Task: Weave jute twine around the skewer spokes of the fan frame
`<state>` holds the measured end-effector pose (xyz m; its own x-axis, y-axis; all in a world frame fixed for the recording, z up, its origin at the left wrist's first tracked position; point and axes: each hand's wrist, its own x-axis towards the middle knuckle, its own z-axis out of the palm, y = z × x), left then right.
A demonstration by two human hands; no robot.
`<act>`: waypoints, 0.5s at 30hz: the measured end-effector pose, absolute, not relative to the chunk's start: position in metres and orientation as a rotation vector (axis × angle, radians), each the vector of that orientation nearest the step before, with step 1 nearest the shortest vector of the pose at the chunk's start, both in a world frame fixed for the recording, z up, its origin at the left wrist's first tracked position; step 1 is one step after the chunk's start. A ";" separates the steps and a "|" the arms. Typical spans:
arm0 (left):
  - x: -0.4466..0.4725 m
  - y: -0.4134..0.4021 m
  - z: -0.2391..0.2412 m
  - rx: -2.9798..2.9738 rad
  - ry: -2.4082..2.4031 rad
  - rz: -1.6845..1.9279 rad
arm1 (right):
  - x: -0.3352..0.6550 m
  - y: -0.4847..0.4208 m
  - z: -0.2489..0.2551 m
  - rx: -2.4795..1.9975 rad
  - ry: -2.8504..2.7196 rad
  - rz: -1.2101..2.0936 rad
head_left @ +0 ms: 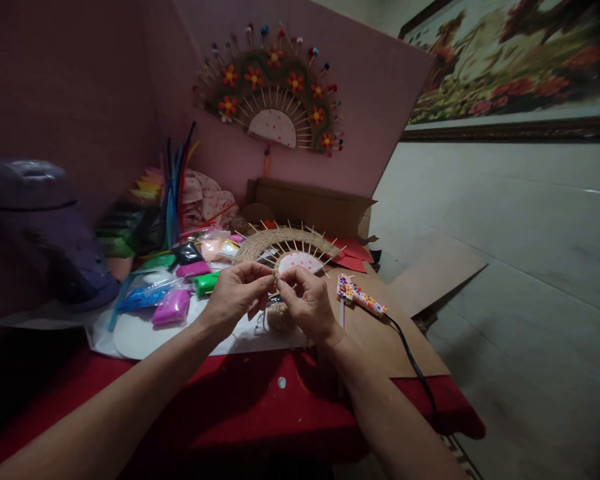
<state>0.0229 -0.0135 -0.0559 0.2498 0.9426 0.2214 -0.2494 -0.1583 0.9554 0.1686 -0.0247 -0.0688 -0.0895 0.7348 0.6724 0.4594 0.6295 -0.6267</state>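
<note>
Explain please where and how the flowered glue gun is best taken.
Probably by its handle, with the right hand, from above and the right: the glue gun lies on cardboard, its handle slanting right and nearer, the black cord leaving that end.

You stand at a red-covered table [220, 413], with a pink panel [365, 107] rising behind it. On your right, a pale tiled wall [540, 220] bears a framed painting [510, 67] of flowers. The light around you is dim, the lower left corner almost black.
</note>
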 end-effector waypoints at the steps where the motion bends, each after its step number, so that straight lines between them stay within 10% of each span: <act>1: 0.023 -0.013 -0.055 1.303 0.742 1.230 | 0.169 -0.025 -0.068 -0.974 -1.737 0.299; 15: 0.019 -0.009 -0.057 1.153 0.779 1.246 | 0.167 -0.027 -0.068 -0.961 -1.832 0.156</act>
